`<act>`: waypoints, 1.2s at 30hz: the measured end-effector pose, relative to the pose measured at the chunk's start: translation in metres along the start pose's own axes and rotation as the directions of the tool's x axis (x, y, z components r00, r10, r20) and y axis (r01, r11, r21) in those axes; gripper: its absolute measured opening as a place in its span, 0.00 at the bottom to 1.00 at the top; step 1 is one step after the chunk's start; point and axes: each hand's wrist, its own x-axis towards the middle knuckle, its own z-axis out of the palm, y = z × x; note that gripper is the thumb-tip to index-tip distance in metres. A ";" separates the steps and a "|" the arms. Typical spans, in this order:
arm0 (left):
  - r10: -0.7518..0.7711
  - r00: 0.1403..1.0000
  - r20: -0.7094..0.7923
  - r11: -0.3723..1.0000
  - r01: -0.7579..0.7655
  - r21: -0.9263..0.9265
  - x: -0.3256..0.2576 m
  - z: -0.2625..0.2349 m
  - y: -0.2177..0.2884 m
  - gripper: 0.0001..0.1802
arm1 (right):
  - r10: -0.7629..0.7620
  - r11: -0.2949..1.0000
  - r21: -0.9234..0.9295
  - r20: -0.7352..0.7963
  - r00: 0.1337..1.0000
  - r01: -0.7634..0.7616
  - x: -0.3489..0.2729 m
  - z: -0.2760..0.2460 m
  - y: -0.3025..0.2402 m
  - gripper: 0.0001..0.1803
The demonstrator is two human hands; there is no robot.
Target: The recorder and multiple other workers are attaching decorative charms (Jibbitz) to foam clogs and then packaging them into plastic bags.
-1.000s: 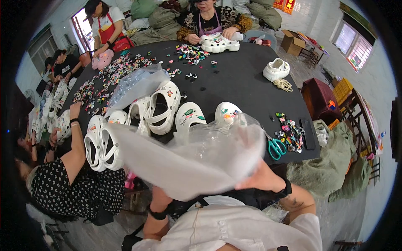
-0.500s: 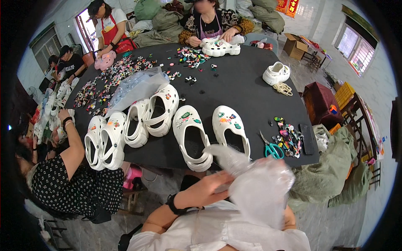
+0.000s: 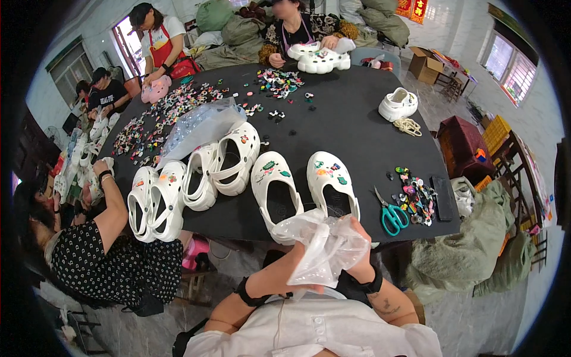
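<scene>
Nearest the camera, both hands bunch a crumpled clear plastic bag (image 3: 326, 250) just off the near edge of the black tabletop (image 3: 351, 134). The left hand (image 3: 291, 262) grips it from 8 o'clock, fingers curled shut into the film; the right hand (image 3: 360, 253) pinches it from 3 o'clock, fingers also closed on it. The bag looks empty and not yet opened out.

Just beyond, at 12 o'clock, a pair of white clogs (image 3: 303, 190) lies side by side, each already carrying several coloured charms, so decorating seems done and bagging left. At 2 o'clock are teal scissors (image 3: 389, 215) and a small pile of charms (image 3: 416, 199). At 10 o'clock, more white clogs (image 3: 190, 178) stand in a row beside another worker's arm. Farther off, loose charms (image 3: 172, 110) are strewn across the tabletop.
</scene>
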 end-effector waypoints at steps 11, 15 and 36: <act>0.228 0.782 -0.580 0.933 -0.004 0.361 -0.022 0.014 -0.071 0.19 | -0.183 0.935 -0.205 0.420 0.889 0.289 0.004 0.003 -0.019 0.40; -0.354 0.780 -0.517 0.463 -0.334 -0.821 -0.017 -0.014 -0.044 0.10 | -0.207 0.939 -0.137 0.508 0.836 0.316 0.009 0.006 -0.019 0.68; 0.352 0.868 -0.351 0.900 -0.417 -0.129 -0.008 0.006 -0.037 0.51 | -0.123 0.978 -0.149 0.167 0.978 0.148 0.016 0.010 -0.015 0.11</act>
